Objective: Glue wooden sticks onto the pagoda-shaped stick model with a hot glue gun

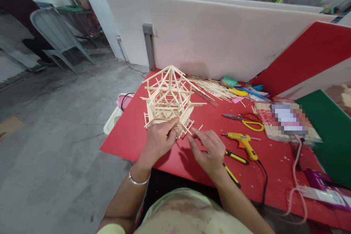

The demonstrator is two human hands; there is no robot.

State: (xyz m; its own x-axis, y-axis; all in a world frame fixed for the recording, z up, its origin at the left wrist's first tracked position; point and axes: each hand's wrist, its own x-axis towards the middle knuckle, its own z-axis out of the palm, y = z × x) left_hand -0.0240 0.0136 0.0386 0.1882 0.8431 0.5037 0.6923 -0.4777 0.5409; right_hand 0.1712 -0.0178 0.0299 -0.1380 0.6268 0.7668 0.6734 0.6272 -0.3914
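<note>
A small house-like frame model (170, 102) of pale thin wooden sticks, with a pointed roof frame, stands on the red tabletop. My left hand (160, 139) is at its near side, with forefinger and thumb closed on the front edge. To the right, my right hand (208, 150) has its thumb and forefinger drawn together at the end of a thin stick (185, 127) that slants out from the model's front corner. The fingers partly hide the model's lower front, so I cannot tell whether that stick is joined to it.
Loose sticks (214, 88) lie behind the model near a clear ruler (205, 98). Rightward are scissors (244, 120), a yellow glue gun (242, 142) with a cord and yellow-black cutters (237, 158). White boards (219, 40) stand behind. A person sits on a chair (56, 31) far left.
</note>
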